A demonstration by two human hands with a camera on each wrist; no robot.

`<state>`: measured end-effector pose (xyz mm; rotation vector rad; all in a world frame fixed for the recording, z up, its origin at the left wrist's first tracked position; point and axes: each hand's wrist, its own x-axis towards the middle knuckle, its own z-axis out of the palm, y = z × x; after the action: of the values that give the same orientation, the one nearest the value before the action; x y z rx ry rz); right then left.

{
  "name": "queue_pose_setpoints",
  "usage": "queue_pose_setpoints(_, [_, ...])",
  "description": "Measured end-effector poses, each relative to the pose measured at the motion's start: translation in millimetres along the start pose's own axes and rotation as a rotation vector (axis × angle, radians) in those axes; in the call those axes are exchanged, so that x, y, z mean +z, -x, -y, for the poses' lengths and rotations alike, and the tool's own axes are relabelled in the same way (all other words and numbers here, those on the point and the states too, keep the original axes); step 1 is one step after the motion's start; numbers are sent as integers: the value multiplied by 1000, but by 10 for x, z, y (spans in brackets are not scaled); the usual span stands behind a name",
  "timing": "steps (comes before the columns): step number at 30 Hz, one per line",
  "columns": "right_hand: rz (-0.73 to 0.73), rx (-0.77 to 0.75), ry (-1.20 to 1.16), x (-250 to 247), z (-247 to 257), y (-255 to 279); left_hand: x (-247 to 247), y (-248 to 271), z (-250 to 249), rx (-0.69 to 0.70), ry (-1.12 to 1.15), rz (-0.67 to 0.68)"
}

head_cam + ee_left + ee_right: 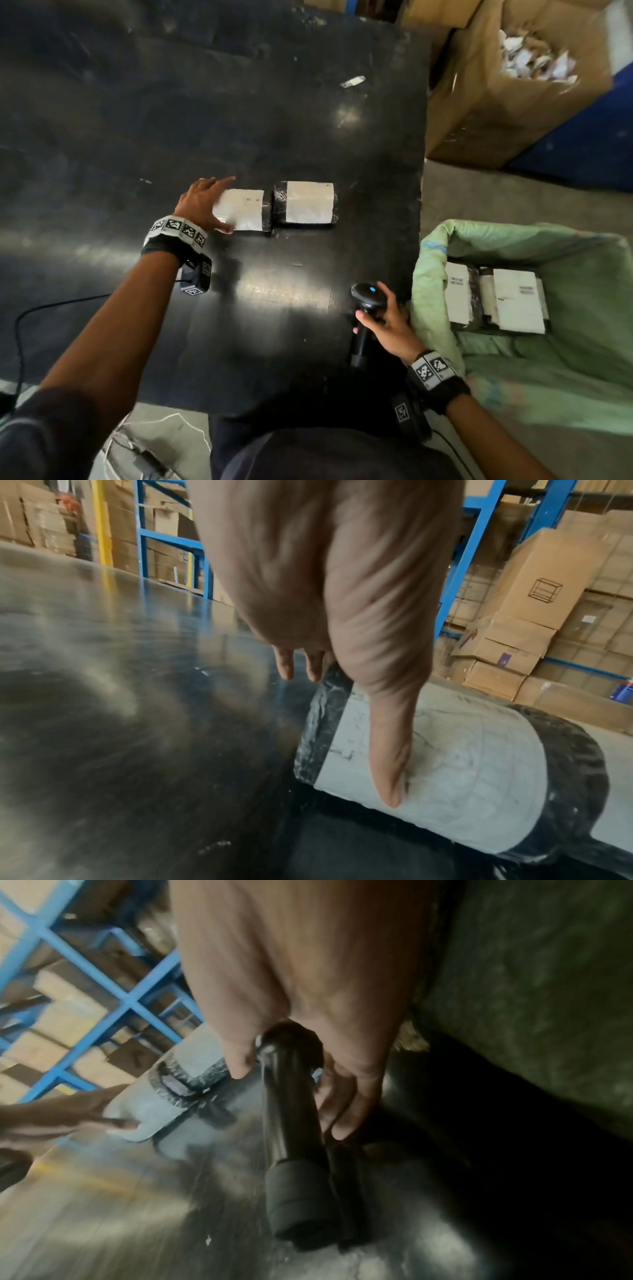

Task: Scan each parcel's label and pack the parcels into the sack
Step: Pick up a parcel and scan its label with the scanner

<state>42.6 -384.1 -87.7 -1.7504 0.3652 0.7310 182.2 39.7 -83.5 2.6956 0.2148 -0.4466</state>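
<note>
Two black-wrapped parcels with white labels lie side by side on the black table (171,102). My left hand (205,205) rests on the left end of the left parcel (245,209), fingers straight past its far edge. In the left wrist view the thumb (390,750) lies flat on this parcel's (472,764) label. The right parcel (308,202) is untouched. Near the table's right front, my right hand (387,325) grips the black scanner (369,295) round its handle (294,1110). The green sack (565,260) stands open right of the table, with two labelled parcels (457,294) (519,301) inside.
A big cardboard box (496,120) holding paper scraps stands beyond the sack. A small white scrap (352,81) lies on the far part of the table. A black cable (20,325) runs at the left. Blue racks (479,534) with cartons stand behind.
</note>
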Motion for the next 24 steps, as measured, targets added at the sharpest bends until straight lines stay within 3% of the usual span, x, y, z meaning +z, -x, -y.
queue_pose_setpoints(5, [-34, 40, -220, 51, 10, 15, 26, 98, 95, 14, 102, -61])
queue_pose_setpoints(10, [13, 19, -266, -6, 241, 151, -57, 762, -85, -111, 288, -482])
queue_pose_setpoints(13, [105, -49, -358, -46, 534, 320, -23, 1198, -324, -146, 327, -633])
queue_pose_setpoints(19, [173, -264, -298, -132, 1070, 674, 242, 1812, -855, 3, 487, -737])
queue_pose_setpoints(24, [163, -333, -242, -266, 1270, 999, 428, 2130, -1322, 65, 621, -748])
